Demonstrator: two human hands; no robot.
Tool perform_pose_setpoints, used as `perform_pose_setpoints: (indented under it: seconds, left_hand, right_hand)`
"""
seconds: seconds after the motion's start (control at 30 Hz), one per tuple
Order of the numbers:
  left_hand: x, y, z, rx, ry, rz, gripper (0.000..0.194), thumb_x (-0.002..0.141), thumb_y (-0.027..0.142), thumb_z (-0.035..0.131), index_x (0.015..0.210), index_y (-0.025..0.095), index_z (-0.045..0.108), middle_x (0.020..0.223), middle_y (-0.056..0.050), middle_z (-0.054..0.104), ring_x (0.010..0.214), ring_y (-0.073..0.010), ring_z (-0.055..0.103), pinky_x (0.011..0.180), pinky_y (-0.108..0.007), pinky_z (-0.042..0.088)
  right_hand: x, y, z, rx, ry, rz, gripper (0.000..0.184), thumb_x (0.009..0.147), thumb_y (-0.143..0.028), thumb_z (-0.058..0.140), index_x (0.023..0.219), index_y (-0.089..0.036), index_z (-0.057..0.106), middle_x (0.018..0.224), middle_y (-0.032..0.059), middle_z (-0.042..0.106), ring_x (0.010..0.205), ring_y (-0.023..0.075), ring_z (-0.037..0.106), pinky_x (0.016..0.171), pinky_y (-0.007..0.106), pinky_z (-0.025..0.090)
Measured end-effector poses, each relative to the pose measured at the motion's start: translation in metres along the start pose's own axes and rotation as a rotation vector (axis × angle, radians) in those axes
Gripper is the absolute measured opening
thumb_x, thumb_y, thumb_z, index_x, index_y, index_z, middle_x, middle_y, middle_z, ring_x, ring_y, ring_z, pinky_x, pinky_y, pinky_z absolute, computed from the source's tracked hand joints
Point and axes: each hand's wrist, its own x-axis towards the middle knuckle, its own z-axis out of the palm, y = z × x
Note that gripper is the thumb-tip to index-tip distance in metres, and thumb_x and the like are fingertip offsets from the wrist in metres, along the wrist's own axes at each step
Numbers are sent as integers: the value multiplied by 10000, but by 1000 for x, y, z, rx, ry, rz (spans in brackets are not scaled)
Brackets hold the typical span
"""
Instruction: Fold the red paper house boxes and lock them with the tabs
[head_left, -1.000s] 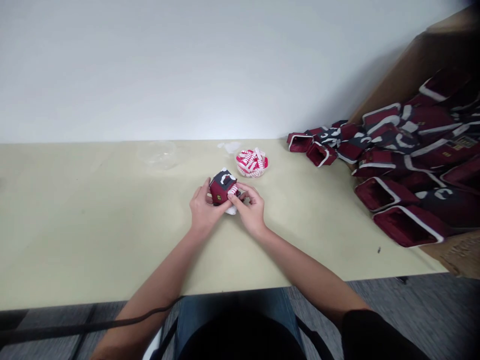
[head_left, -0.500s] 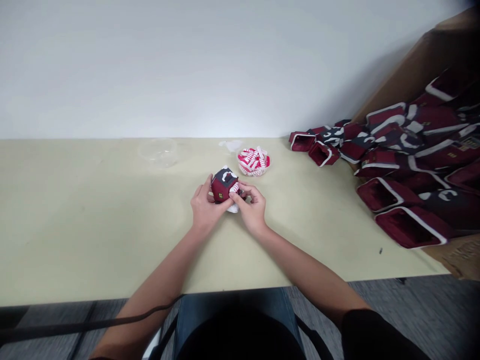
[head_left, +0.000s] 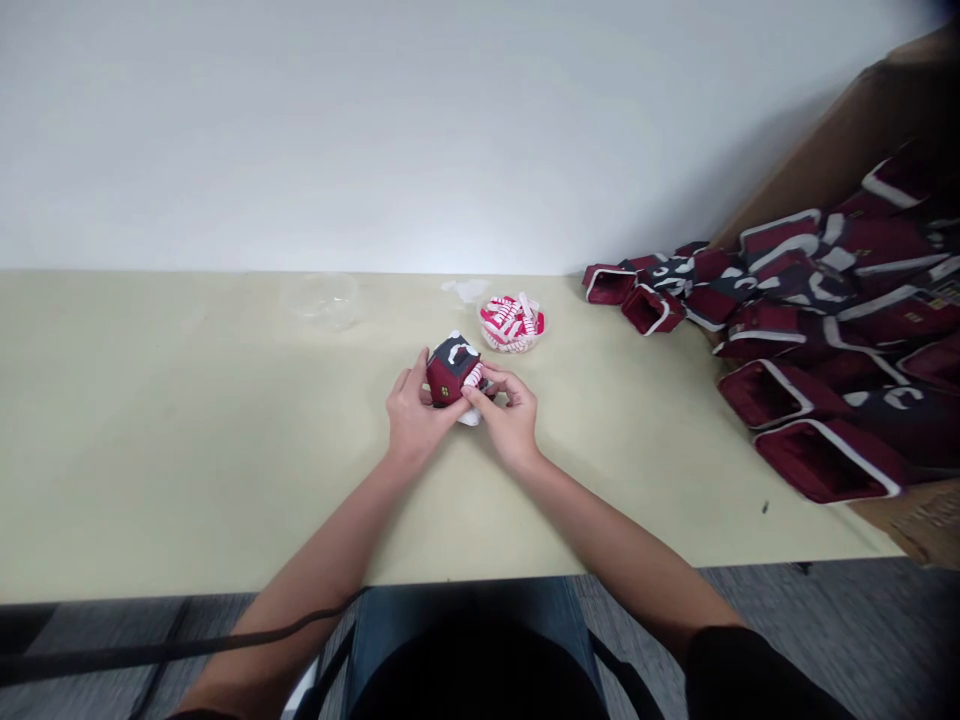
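A small dark-red toy house [head_left: 444, 383] with a grey, white-trimmed roof is held just above or on the table at the middle. My left hand [head_left: 418, 412] is closed round its left side, thumb along the front. With thumb and fingers, my right hand [head_left: 511, 412] presses a red-and-white striped piece [head_left: 474, 377] against the house's right face. The undersides of the fingers and part of the house are hidden. Just behind stands a clear bowl of striped red-and-white pieces [head_left: 513, 322].
A clear plastic lid or dish [head_left: 322, 302] lies at the back left, and a white scrap [head_left: 466, 290] near the wall. At right, a cardboard box [head_left: 919, 520] on its side spills many dark-red houses [head_left: 825, 460] onto the table [head_left: 225, 450]. A dark cable [head_left: 187, 650] crosses low at left.
Both hands keep their hold on the house and the striped piece. The whole view has shifted slightly; otherwise the grip looks the same.
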Motion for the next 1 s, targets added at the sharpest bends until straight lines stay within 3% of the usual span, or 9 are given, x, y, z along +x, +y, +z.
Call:
perform_pose_setpoints:
  seconds: [0.23,0.43,1.0]
  left_hand:
    - [0,1,0,-6,-2,0,777,626,445,830,1307,156,591,816,-21,620,587,-116,561,632,-270,518]
    - [0,2,0,-19,-3,-23,752,614,439,837,1275,161,610,813,-15,615,572,-109,552,611,-262,509]
    - [0,1,1,-5,-10,-3,740,623,426,823,1266,129,607,826,-23,613,582,-112,562,618,-265,509]
  right_hand:
    - [1,-1,-1,15,27,-8,314,631,-340,832,899,-193,758,1134,86,706,789,150,584,775,327,513]
    - [1,2,-2,50,15,78,356,635,-370,828,930,-184,755,1167,85,698,696,118,523,659,299,508]
    - [3,1,-3,32,8,24,363,611,-368,842,920,-191,773,1115,78,717,748,136,565,688,300,506]
